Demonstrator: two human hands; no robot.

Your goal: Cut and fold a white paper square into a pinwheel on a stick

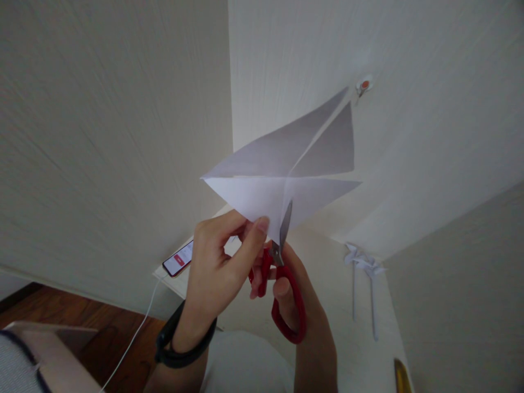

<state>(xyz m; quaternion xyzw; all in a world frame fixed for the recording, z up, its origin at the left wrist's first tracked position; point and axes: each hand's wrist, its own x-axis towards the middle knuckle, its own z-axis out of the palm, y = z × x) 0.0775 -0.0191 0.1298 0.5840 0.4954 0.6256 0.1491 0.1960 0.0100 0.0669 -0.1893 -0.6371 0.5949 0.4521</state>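
Cream walls are meeting in a corner behind a white table [385,305], and dark wooden flooring [82,316] is showing at the lower left. The person is holding a creased white paper [282,174] up in the air in front of that corner. The left hand [216,256], wearing a black wristband [180,349], is pinching the paper's lower point between thumb and fingers. The right hand [298,295] is gripping red-handled scissors [282,273], with fingers threaded through the loops and the blades pointing up, biting into the paper's lower edge just beside the left thumb. A slit is already running through the paper's upper right part. On the table, a phone [179,258] is lying with its screen lit and a white cable [135,333] trailing down, while paper pinwheels [364,262] on sticks are resting to the right. An orange-centred pin [363,85] is sitting on the wall above.
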